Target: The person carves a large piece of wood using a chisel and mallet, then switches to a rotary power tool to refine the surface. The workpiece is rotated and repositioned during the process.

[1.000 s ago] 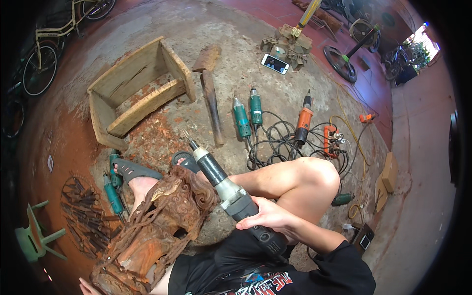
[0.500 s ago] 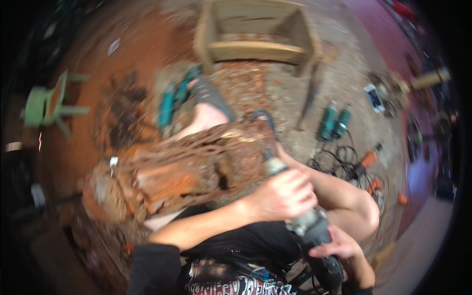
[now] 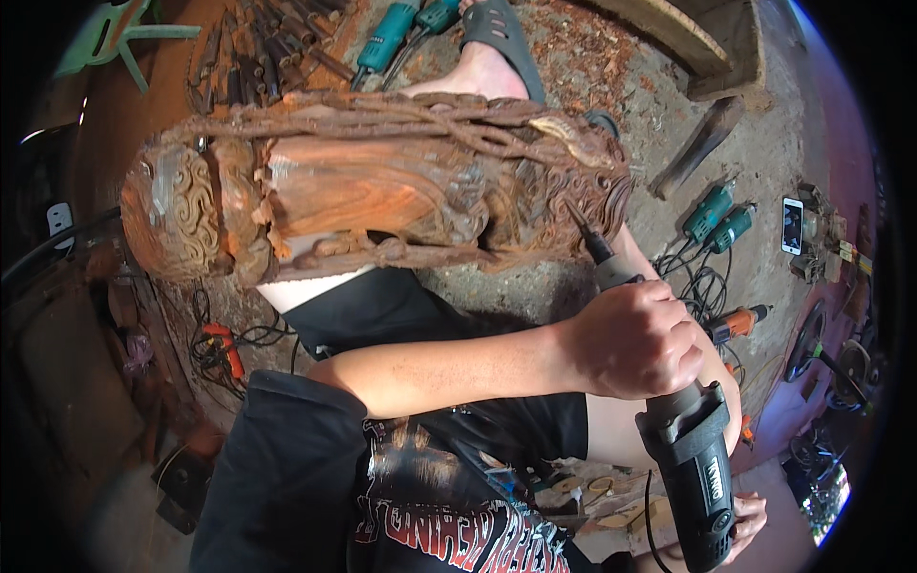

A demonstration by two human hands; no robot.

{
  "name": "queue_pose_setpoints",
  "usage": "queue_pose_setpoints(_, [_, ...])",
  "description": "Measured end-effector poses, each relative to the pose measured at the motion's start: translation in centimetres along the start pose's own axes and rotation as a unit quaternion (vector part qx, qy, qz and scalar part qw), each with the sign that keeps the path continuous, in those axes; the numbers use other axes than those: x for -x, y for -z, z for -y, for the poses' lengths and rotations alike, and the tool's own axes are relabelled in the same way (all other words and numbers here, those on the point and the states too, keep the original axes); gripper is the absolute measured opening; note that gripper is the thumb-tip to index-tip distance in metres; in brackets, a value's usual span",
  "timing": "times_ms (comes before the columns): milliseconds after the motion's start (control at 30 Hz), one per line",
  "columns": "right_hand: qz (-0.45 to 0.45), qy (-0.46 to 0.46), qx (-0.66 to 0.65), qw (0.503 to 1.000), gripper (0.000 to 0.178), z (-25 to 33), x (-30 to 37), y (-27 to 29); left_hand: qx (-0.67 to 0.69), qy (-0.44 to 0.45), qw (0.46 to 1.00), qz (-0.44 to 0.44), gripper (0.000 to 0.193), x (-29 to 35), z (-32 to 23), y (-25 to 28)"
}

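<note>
Across my lap lies a long reddish-brown wood carving (image 3: 358,191), with swirling relief at both ends and a smoother orange middle. My left hand (image 3: 630,339) is closed round the neck of a black and grey die grinder (image 3: 697,468). Its tapered bit (image 3: 585,227) points at the carving's right end; whether the tip touches the wood I cannot tell. My right hand (image 3: 750,525) holds the grinder's rear end from the far side, its fingers partly hidden by the body.
Green power tools (image 3: 709,212) with black cords lie right of my leg, beside an orange tool (image 3: 735,325) and a phone (image 3: 792,225). More green tools (image 3: 387,38) and many chisels (image 3: 258,57) lie beyond the carving. A wooden bench (image 3: 669,33) stands at the far right.
The view has swung, so the carving sits higher and the bench further right. My right hand has slid from the grinder's body towards its rear. My left hand keeps its hold on the neck.
</note>
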State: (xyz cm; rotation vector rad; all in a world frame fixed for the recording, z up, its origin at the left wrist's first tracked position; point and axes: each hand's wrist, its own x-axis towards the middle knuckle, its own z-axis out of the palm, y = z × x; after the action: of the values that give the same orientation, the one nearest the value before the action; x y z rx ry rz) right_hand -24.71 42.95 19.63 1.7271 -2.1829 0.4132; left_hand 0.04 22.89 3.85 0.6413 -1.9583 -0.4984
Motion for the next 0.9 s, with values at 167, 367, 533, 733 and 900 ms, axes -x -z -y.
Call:
queue_pose_setpoints(167, [-0.113, -0.089, 0.102, 0.984, 0.029, -3.8, 3.3, -1.0, -0.005, 0.0, 1.0, -0.006, 0.018, 0.8, 0.2, 0.5])
queue_pose_setpoints(367, [-0.096, -0.16, -0.039, 0.982, 0.035, -1.2, 5.5, -2.1, -0.037, -0.024, 0.999, -0.016, 0.017, 1.8, -0.1, 0.4])
queue_pose_setpoints(533, [-0.15, -0.151, -0.506, 0.836, 0.041, 3.8, 4.6, -4.3, -0.019, -0.017, 0.999, -0.02, 0.018, 1.9, -0.4, -0.2])
queue_pose_setpoints(733, [-0.309, -0.074, -0.714, 0.624, 0.081, 6.3, 2.6, -7.1, -0.032, -0.001, 0.999, -0.017, 0.01, 2.0, 0.6, -0.4])
queue_pose_setpoints(900, [-0.3, -0.039, -0.807, 0.506, 0.038, 8.8, 0.8, -9.1, -0.011, -0.022, 1.0, 0.014, 0.008, 2.1, 3.9, 0.6])
